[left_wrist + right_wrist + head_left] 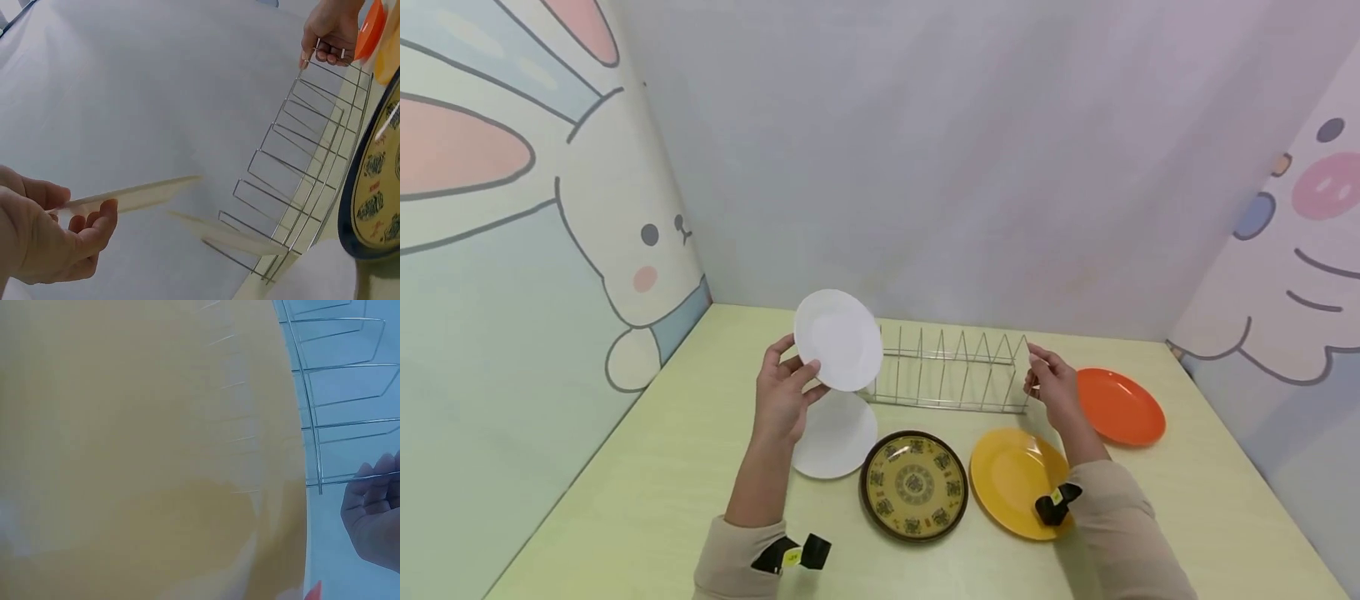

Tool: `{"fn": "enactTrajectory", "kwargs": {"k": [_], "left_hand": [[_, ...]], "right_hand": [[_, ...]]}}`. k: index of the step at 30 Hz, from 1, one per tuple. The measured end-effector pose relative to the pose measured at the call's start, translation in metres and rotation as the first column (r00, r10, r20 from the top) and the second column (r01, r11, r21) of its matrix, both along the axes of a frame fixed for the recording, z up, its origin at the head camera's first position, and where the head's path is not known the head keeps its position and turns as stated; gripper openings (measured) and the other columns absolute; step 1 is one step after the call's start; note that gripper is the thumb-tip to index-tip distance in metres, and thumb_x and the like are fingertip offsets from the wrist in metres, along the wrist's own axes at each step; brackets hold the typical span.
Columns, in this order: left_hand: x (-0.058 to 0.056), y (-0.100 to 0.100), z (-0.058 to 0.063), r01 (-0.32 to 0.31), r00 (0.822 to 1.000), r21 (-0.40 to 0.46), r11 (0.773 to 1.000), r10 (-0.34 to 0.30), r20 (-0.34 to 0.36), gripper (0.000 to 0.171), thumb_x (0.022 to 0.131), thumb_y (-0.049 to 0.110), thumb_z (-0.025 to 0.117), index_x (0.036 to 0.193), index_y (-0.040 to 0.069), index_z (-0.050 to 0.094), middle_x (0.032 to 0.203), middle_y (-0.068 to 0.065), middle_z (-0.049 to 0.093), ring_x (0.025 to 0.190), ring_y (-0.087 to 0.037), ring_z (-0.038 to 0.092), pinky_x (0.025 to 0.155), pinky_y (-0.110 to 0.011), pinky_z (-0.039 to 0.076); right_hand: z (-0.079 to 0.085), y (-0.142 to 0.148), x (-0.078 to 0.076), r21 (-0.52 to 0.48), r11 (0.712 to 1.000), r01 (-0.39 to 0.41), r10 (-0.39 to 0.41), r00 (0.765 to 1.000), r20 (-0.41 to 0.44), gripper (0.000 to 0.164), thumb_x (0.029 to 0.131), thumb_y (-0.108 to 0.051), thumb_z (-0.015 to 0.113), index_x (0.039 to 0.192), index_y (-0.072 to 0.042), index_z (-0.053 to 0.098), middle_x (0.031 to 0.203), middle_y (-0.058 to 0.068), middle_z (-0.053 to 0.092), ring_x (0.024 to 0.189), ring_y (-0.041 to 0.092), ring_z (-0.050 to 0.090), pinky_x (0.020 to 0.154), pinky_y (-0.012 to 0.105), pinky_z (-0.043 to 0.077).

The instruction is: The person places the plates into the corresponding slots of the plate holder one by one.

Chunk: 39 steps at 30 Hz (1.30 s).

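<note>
A small white plate [838, 340] is tilted up in the air, pinched at its edge between the thumb and fingers of my left hand [784, 392]. It covers the left end of the wire dish rack [955, 406] in the head view. In the left wrist view, another white plate [228, 236] leans in the slot at that end of the rack, apart from the held one. My right hand [1051, 385] grips the wire at the rack's right end; the right wrist view shows its fingers curled around that wire.
In front of the rack lie a white plate [835, 437], a patterned brown-rimmed plate [914, 485] and a yellow plate [1011, 483] under the right forearm. An orange plate [1122, 408] lies to the right. Behind the table [625, 500] stands a pale wall [917, 167].
</note>
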<state>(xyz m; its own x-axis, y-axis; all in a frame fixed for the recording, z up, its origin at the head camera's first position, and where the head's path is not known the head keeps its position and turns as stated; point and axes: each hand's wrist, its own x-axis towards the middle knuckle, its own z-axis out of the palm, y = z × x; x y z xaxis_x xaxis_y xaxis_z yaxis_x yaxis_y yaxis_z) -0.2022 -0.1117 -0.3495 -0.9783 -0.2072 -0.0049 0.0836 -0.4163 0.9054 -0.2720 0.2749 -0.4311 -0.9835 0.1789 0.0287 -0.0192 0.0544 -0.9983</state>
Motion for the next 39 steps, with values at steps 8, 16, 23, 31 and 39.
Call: {"fn": "enactTrajectory", "kwargs": {"k": [8,16,23,31,39], "left_hand": [[0.000,0.023,0.000,-0.098,0.988,-0.073,0.992,0.089,-0.123,0.048,0.086,-0.014,0.054,0.129,0.006,0.045,0.106,-0.019,0.050,0.092,-0.027,0.057,0.068,-0.034,0.053],[-0.006,0.043,-0.004,-0.132,0.981,-0.035,0.991,0.126,-0.145,0.046,0.085,-0.014,0.055,0.125,0.007,0.051,0.104,-0.016,0.050,0.091,-0.028,0.057,0.069,-0.034,0.052],[-0.016,0.063,-0.014,-0.204,0.972,-0.019,0.979,0.200,-0.125,0.043,0.084,-0.013,0.056,0.122,0.008,0.057,0.098,-0.014,0.055,0.088,-0.027,0.057,0.066,-0.031,0.050],[-0.023,0.077,-0.032,-0.269,0.960,-0.141,0.953,0.253,-0.119,0.044,0.082,-0.012,0.059,0.121,0.008,0.059,0.096,-0.014,0.056,0.088,-0.023,0.057,0.071,-0.034,0.051],[-0.030,0.089,-0.045,-0.308,0.950,-0.304,0.901,0.276,-0.147,0.041,0.083,-0.010,0.059,0.119,0.008,0.061,0.095,-0.012,0.058,0.092,-0.024,0.056,0.071,-0.034,0.053]], "right_hand": [[-0.003,-0.002,-0.002,-0.017,1.000,0.009,-0.009,1.000,-0.001,0.039,0.098,-0.028,0.048,0.134,-0.012,0.050,0.073,0.005,0.048,0.063,0.014,0.048,0.061,0.031,0.051],[-0.005,0.001,-0.002,-0.065,0.998,-0.008,0.008,1.000,-0.003,0.039,0.097,-0.027,0.049,0.133,-0.012,0.049,0.073,0.003,0.048,0.062,0.013,0.047,0.060,0.028,0.051],[-0.006,0.002,-0.003,-0.099,0.995,-0.027,0.027,1.000,-0.005,0.038,0.097,-0.026,0.049,0.133,-0.013,0.050,0.074,0.004,0.048,0.063,0.013,0.047,0.059,0.026,0.050],[-0.002,0.001,0.001,-0.073,0.997,-0.013,0.013,1.000,0.007,0.040,0.097,-0.029,0.049,0.134,-0.013,0.050,0.075,0.004,0.048,0.064,0.013,0.047,0.060,0.029,0.051],[-0.005,0.002,0.000,-0.104,0.994,-0.021,0.020,1.000,-0.010,0.039,0.097,-0.028,0.050,0.133,-0.013,0.051,0.076,0.004,0.048,0.065,0.013,0.047,0.059,0.027,0.050]]}}
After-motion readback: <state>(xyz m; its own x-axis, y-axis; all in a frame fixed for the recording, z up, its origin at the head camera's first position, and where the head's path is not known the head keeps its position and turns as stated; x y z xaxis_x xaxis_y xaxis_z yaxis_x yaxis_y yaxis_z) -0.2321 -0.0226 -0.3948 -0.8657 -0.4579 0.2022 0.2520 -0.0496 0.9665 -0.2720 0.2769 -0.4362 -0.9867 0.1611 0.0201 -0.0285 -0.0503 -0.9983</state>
